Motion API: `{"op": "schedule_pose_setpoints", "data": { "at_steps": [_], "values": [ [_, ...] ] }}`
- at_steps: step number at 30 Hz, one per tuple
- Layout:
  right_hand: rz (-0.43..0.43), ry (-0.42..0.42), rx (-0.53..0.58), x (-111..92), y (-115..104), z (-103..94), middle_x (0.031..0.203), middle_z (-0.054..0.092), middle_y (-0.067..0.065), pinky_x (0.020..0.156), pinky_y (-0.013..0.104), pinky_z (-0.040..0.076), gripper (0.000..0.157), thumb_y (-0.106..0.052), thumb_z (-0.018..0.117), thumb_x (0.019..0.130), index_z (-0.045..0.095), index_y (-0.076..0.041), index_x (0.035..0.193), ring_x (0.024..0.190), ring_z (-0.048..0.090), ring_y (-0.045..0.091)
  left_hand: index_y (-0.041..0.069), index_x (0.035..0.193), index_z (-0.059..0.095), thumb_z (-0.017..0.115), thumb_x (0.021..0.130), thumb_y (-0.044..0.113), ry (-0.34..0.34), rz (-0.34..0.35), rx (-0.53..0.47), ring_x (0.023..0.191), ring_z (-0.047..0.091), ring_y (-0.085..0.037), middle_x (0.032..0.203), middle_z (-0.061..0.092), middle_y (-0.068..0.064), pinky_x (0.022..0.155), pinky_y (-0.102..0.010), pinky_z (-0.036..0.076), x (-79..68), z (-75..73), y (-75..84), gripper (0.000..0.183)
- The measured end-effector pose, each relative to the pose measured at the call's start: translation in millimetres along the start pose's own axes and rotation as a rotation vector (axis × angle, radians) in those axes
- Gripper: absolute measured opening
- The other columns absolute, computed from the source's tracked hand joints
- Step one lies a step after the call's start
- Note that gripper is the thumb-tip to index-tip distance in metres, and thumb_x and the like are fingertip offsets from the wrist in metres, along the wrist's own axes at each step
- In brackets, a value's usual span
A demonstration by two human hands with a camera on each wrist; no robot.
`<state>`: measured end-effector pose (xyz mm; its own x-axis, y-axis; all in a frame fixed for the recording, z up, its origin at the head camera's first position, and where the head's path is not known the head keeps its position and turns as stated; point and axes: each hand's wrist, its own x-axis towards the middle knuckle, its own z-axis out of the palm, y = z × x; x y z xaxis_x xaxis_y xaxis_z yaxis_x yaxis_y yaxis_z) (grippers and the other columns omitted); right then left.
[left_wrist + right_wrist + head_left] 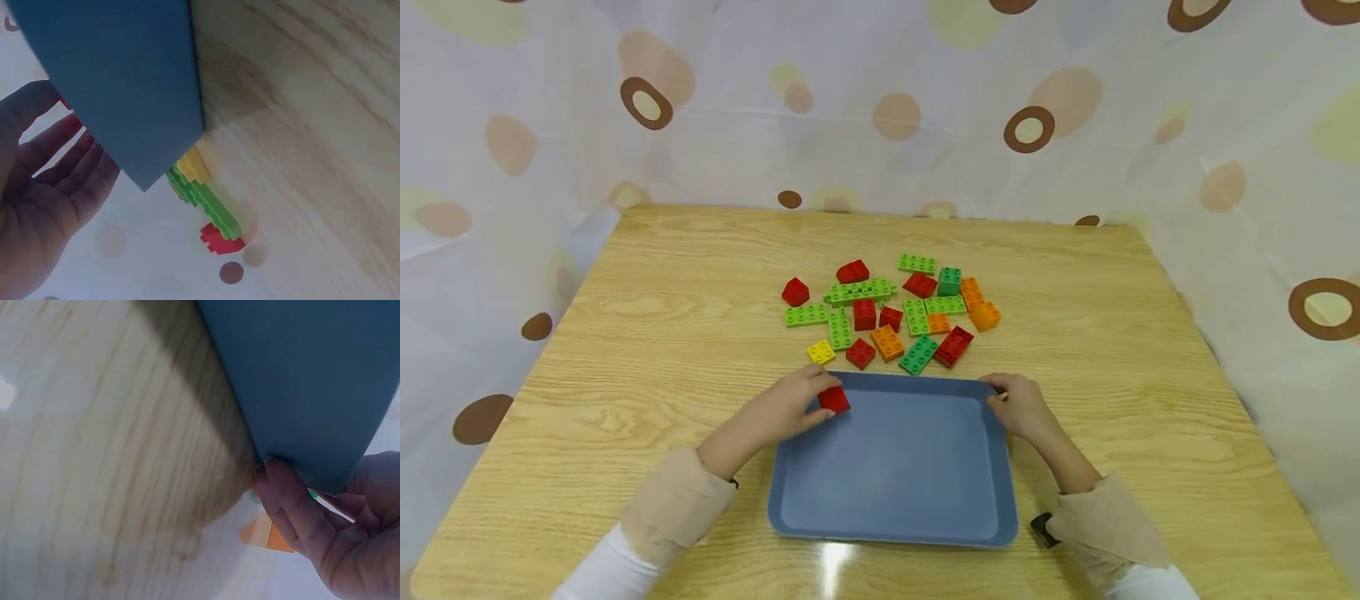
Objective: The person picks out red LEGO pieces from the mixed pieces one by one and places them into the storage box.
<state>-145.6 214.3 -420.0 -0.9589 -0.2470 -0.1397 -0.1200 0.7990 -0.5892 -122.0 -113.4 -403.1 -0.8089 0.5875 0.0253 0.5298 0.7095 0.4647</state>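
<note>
A shallow blue-grey tray [895,458] lies on the table in the head view. At its far left corner, my left hand [790,404] holds a red toy brick [834,400] between fingers and thumb, over the inside of the tray. In the left wrist view the tray's outer wall [125,81] hides most of that brick; only bits of red show by the fingers. My right hand [1021,406] grips the tray's far right corner, thumb over the rim and fingers against the outer wall [300,394], as the right wrist view shows.
Beyond the tray lie loose toy bricks: a yellow brick [822,352], a dark green brick [919,354], a dark red brick [954,347], an orange brick [985,316] and several lime green plates [860,292]. A patterned cloth [865,108] hangs behind the wooden table [700,283].
</note>
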Motion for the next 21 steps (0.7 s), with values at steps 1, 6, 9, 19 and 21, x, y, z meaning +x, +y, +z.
{"op": "schedule_pose_setpoints", "data": {
  "at_steps": [1,6,9,19,21],
  "values": [
    [-0.002,0.001,-0.007,0.0,-1.5,-0.4,0.104,0.064,0.028,0.065,0.039,0.054,0.028,0.002,0.054,0.084,0.062,0.008,0.110,0.087,0.062,0.037,-0.006,0.112,0.061,0.069,0.082,0.008,-0.010,-0.002,-0.001,0.086,0.059,-0.021,0.105,0.059,-0.017,0.070,-0.025,0.053,0.0,2.3,-1.4,0.034],
    [0.018,0.001,-0.022,0.7,-3.1,0.5,0.108,0.063,0.028,0.067,0.039,0.054,0.028,0.003,0.053,0.085,0.061,0.010,0.111,0.088,0.062,0.037,-0.006,0.108,0.062,0.069,0.081,0.007,-0.031,0.019,0.045,0.082,0.058,-0.019,0.099,0.059,-0.016,0.068,-0.025,0.052,0.3,8.9,-5.8,0.031],
    [0.026,0.013,-0.016,-1.3,-1.4,2.1,0.111,0.062,0.028,0.068,0.039,0.054,0.028,0.003,0.053,0.085,0.061,0.009,0.111,0.088,0.062,0.037,-0.006,0.107,0.062,0.070,0.081,0.007,-0.036,0.026,0.068,0.082,0.058,-0.019,0.098,0.059,-0.015,0.068,-0.026,0.051,1.4,12.8,-6.9,0.031],
    [0.010,0.035,0.012,-3.0,-2.9,3.7,0.107,0.064,0.027,0.066,0.037,0.054,0.027,0.004,0.053,0.084,0.063,0.009,0.109,0.085,0.063,0.034,-0.005,0.108,0.061,0.070,0.080,0.006,-0.059,0.001,0.068,0.081,0.055,-0.018,0.096,0.057,-0.013,0.069,-0.027,0.050,0.0,18.4,-7.1,0.031],
    [0.007,0.040,0.016,-3.1,-2.6,3.9,0.106,0.064,0.027,0.065,0.037,0.054,0.027,0.005,0.053,0.084,0.063,0.009,0.109,0.084,0.063,0.034,-0.006,0.109,0.060,0.070,0.080,0.006,-0.057,-0.002,0.068,0.082,0.055,-0.019,0.098,0.057,-0.014,0.070,-0.028,0.051,0.1,19.5,-7.1,0.033]
  ]
}}
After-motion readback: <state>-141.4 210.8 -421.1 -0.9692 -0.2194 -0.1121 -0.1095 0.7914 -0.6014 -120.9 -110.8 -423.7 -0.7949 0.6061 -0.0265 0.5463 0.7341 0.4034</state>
